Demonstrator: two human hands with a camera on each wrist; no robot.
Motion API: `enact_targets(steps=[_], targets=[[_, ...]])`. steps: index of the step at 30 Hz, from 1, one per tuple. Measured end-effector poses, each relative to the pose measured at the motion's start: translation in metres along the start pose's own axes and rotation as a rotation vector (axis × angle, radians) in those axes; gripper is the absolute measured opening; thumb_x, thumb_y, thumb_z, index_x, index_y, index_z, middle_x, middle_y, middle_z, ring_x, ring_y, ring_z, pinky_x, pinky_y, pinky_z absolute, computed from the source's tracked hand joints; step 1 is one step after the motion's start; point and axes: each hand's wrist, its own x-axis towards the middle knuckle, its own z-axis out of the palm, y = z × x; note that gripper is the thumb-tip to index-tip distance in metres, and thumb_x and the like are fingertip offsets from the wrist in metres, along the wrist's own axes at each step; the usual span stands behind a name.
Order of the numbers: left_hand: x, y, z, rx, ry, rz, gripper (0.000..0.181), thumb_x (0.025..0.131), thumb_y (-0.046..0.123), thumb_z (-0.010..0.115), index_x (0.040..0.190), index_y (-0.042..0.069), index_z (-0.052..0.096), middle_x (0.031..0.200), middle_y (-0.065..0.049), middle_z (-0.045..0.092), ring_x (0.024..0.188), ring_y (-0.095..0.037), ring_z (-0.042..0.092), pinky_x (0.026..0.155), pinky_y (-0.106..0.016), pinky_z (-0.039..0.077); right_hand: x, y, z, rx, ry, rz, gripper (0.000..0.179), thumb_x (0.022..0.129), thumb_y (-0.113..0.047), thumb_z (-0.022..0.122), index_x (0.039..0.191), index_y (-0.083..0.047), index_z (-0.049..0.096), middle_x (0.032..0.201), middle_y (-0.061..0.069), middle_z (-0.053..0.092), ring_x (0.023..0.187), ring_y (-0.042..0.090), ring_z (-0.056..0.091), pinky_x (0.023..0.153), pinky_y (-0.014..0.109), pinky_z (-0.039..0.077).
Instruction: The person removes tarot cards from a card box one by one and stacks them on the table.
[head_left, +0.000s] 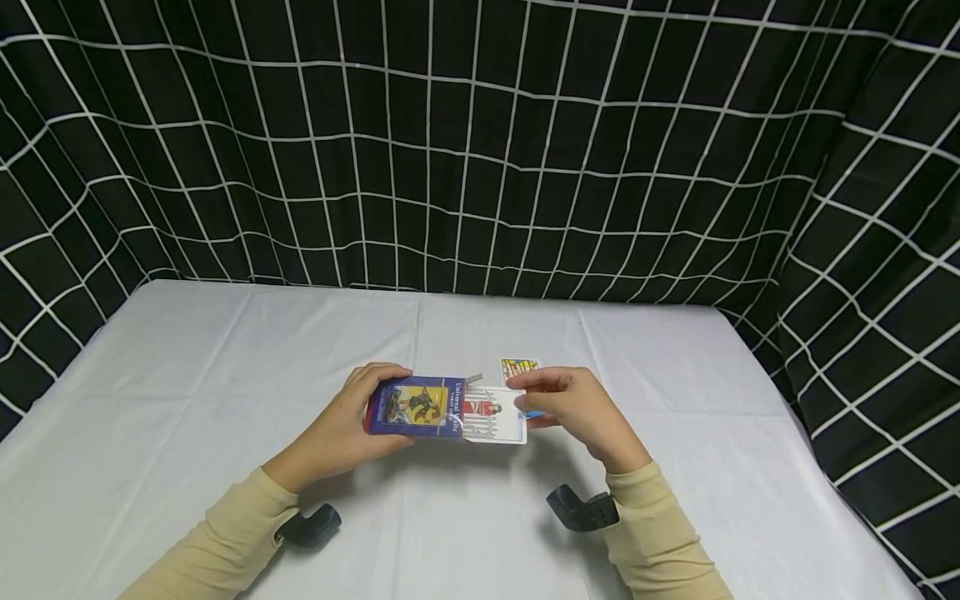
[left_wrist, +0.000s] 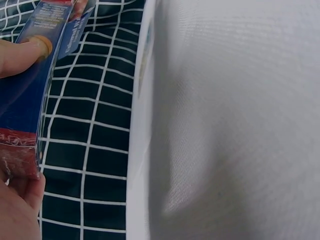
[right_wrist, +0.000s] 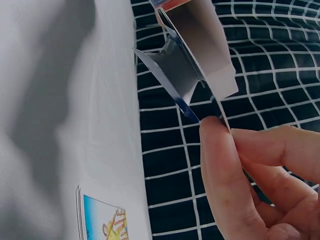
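Note:
My left hand grips a blue tarot card box with a yellow picture, thumb along one long edge and fingers at the other. In the left wrist view the thumb presses the blue side of the box. Out of its right end sticks a white card with a red figure, held over the table. My right hand pinches this card between thumb and fingers at its outer end. The right wrist view shows the box's end open, with a flap hanging out beside the card.
Just behind the right hand a small pile of picture cards lies on the white-covered table. A black cloth with a white grid hangs around the table's back and sides. Each wrist wears a dark camera mount.

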Motion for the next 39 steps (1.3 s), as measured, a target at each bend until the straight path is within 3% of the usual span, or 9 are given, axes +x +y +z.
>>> enact_targets(steps=[8,15,26,39], targets=[[0.0,-0.002,0.001,-0.008,-0.004,0.001,0.077,0.072,0.014,0.088,0.138,0.011,0.049,0.139,-0.005,0.052,0.126,-0.02,0.042,0.106,-0.048,0.039,0.001,0.001,-0.002,-0.018,0.019,-0.013,0.031,0.089,-0.009,0.07,0.114,0.007,0.07,0.111,0.017,0.072,0.083,0.01,0.067,0.075,0.03,0.059],[0.001,-0.002,0.0,-0.008,0.002,0.002,0.077,0.071,0.015,0.088,0.137,0.011,0.049,0.138,-0.005,0.052,0.125,-0.021,0.043,0.105,-0.048,0.039,0.0,0.0,-0.009,-0.101,0.064,0.001,0.029,0.085,-0.008,0.072,0.11,0.006,0.072,0.103,0.014,0.074,0.077,0.008,0.066,0.072,0.03,0.059],[0.001,-0.003,0.001,-0.018,-0.009,-0.005,0.077,0.072,0.014,0.088,0.138,0.011,0.049,0.139,-0.006,0.052,0.127,-0.023,0.042,0.107,-0.05,0.038,0.0,0.002,-0.019,-0.189,-0.016,0.008,0.028,0.086,-0.007,0.07,0.11,0.007,0.071,0.099,0.015,0.075,0.075,0.01,0.067,0.071,0.032,0.059],[0.001,-0.006,0.001,0.005,0.006,0.015,0.075,0.073,0.016,0.088,0.137,0.01,0.05,0.136,-0.006,0.054,0.124,-0.022,0.044,0.105,-0.047,0.039,-0.004,0.001,-0.032,-0.157,-0.061,0.024,0.032,0.087,-0.008,0.071,0.113,0.01,0.069,0.092,0.008,0.074,0.073,0.011,0.064,0.071,0.03,0.059]])
